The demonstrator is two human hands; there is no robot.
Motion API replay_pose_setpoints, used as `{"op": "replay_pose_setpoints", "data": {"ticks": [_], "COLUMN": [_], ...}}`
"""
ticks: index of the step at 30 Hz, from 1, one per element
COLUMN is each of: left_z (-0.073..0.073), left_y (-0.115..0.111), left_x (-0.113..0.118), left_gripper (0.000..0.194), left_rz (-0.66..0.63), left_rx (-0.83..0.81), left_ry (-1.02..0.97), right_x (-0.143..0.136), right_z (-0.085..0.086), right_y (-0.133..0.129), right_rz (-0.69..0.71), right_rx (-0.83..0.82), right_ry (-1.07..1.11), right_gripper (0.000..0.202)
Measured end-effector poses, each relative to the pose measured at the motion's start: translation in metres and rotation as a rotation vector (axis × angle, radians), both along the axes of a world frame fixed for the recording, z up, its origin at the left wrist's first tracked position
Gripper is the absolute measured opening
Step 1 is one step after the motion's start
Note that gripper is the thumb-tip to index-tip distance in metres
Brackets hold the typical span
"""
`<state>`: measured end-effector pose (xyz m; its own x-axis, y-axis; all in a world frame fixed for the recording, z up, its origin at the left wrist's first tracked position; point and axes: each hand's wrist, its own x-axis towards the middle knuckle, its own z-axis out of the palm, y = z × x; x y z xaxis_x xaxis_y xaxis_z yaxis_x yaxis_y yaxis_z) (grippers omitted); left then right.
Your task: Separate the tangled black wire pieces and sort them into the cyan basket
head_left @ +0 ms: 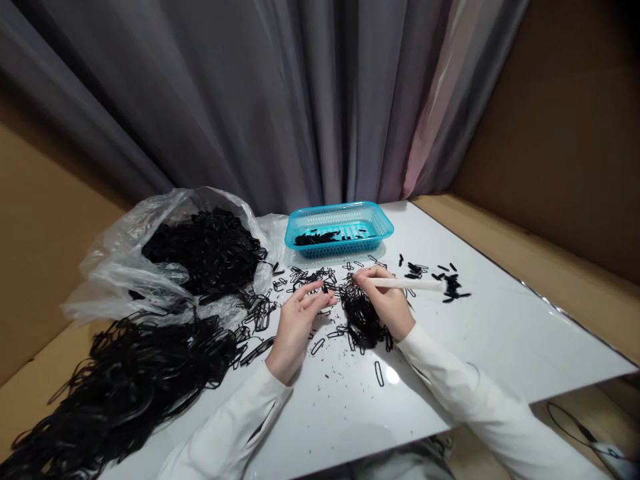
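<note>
My left hand (pixel 295 327) is over the middle of the table, thumb and fingers pinching a small black piece (pixel 325 289). Close on its right, my right hand (pixel 387 300) grips a slim white-handled tool (pixel 415 284); the handle points right, and its working tip is too small to make out. Below the right hand is a dense clump of black loops (pixel 364 320), some looking like thin rubber rings. Scattered black loops (pixel 305 277) and tiny black crumbs surround both hands on the white table (pixel 350 413).
A blue plastic basket (pixel 340 252) holding small black pieces stands at the back. On the left, a clear plastic bag (pixel 115 247) contains black strips, with a big black heap (pixel 135 393) in front. Short black pieces (pixel 453 285) lie right. Grey curtains (pixel 260 100) hang behind.
</note>
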<state>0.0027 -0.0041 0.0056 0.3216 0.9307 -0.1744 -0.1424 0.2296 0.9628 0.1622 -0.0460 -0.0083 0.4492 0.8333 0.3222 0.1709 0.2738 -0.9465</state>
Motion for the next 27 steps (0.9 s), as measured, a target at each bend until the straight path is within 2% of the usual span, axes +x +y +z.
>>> {"op": "replay_pose_setpoints", "data": {"ticks": [3,6,18,27], "left_z": [0.001,0.001,0.002,0.003], "left_y": [-0.002,-0.005,-0.007,-0.011], "left_x": [0.001,0.002,0.003,0.004], "left_gripper": [0.028,0.025,0.024,0.021], "left_rz": [-0.017,-0.033,-0.031,-0.038], "left_rx": [0.007,0.006,-0.018,0.011], "left_ry": [-0.010,-0.012,-0.004,0.055], "right_x": [-0.007,-0.013,-0.016,-0.016], "right_z": [0.002,0.003,0.002,-0.004], "right_y": [-0.001,-0.003,-0.003,-0.003], "right_rz": [0.198,0.275,0.279,0.193], "right_rx": [-0.029,-0.049,-0.072,-0.062], "right_ry": [0.063,0.096,0.097,-0.048], "right_gripper": [0.020,0.022,0.021,0.013]}}
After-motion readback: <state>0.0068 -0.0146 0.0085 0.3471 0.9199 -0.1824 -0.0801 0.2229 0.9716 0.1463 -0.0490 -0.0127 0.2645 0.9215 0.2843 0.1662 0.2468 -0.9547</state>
